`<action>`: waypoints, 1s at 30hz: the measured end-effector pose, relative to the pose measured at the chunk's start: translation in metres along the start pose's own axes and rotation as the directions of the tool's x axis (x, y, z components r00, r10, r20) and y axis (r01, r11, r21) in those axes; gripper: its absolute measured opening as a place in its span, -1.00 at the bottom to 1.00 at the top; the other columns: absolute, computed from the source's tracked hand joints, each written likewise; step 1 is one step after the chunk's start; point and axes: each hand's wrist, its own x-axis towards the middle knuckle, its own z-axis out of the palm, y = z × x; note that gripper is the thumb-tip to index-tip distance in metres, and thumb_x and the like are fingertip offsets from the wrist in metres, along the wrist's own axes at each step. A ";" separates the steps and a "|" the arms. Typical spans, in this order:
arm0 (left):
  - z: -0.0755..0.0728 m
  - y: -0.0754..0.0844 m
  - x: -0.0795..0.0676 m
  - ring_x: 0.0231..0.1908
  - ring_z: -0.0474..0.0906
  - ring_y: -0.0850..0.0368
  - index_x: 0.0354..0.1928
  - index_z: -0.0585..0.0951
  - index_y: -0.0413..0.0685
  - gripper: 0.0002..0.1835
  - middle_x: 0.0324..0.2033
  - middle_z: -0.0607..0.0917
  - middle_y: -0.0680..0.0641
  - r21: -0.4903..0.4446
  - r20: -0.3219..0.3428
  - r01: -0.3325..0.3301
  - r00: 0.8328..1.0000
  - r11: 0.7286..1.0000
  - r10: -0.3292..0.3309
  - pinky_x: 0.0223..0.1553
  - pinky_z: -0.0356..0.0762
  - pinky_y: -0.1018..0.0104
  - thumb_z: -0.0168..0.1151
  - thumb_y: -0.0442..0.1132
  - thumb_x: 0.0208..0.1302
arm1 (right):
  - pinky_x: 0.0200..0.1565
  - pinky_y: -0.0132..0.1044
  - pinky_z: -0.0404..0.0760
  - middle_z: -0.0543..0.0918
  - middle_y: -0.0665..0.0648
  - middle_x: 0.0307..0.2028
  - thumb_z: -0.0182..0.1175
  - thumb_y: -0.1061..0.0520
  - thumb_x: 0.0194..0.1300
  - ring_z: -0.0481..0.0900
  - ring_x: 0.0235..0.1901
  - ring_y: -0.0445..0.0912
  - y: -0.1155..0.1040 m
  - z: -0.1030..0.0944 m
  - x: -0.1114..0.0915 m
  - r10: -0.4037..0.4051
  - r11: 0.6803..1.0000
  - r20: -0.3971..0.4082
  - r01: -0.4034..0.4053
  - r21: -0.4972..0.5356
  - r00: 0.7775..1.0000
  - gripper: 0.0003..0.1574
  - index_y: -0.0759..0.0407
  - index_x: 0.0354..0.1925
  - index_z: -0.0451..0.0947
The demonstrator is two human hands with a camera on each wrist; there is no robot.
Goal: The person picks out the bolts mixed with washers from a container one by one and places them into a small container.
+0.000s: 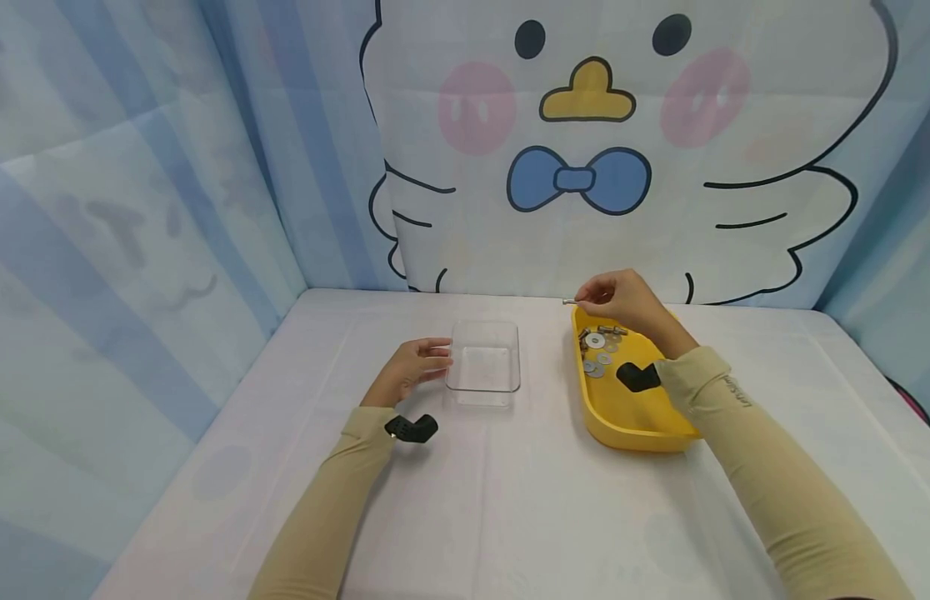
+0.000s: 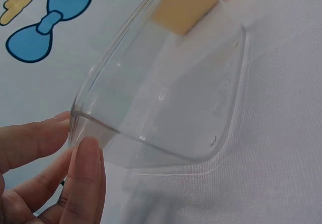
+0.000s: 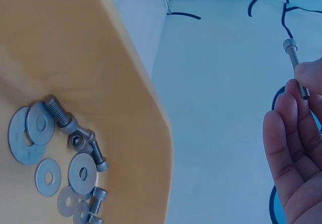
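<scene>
Apparently at the transfer step, the right hand (image 1: 621,298) pinches a silver threaded metal bolt (image 3: 293,54), the left hand (image 1: 412,365) grips a clear square plastic box (image 1: 483,364); next, likely align bolt over box.

The left grip (image 2: 48,178) touches a clear box (image 2: 156,113).

Your tray (image 1: 630,410) is solid yellow; the washers (image 3: 75,163) and bolts (image 3: 58,111) inside it are silver-grey, as is the held bolt (image 3: 293,55) above it. To the tray's left, your clear box (image 1: 486,367) is colourless. The worktop (image 1: 465,517) beneath the tray is white with faint pastel blotches. Your sleeves (image 1: 765,462) are beige, your wrist devices (image 1: 637,377) black. Behind the tray you face a backdrop (image 1: 337,142) with a white, black-outlined cartoon figure (image 1: 502,242): black eyes (image 1: 529,39), pink cheeks (image 1: 476,100), yellow beak (image 1: 588,98), blue bow tie (image 1: 575,179). The curtain (image 1: 135,292) far left of the tray is pale with blue stripes.
</scene>
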 end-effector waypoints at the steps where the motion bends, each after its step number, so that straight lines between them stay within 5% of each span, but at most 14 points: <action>1: 0.000 0.000 0.000 0.10 0.50 -0.03 0.26 0.42 -0.11 -0.47 0.12 0.50 -0.20 0.000 0.000 0.001 1.000 1.000 -0.001 0.19 0.50 0.16 0.21 -0.42 0.22 | -0.34 -0.57 0.55 0.66 0.24 -0.33 0.25 0.27 0.17 0.54 -0.40 -0.14 -0.002 0.002 0.001 -0.012 1.000 0.004 0.012 0.001 1.000 -0.84 0.34 -0.25 0.64; 30: -0.002 -0.002 0.000 0.12 0.48 -0.04 0.26 0.41 -0.12 -0.48 0.14 0.48 -0.21 0.000 0.011 -0.007 1.000 1.000 0.007 0.22 0.47 0.15 0.20 -0.41 0.24 | -0.31 -0.46 0.61 0.68 0.24 -0.32 0.29 0.26 0.15 0.57 -0.38 -0.04 -0.042 0.051 0.027 -0.056 0.995 0.066 0.049 0.091 0.996 -0.86 0.30 -0.27 0.65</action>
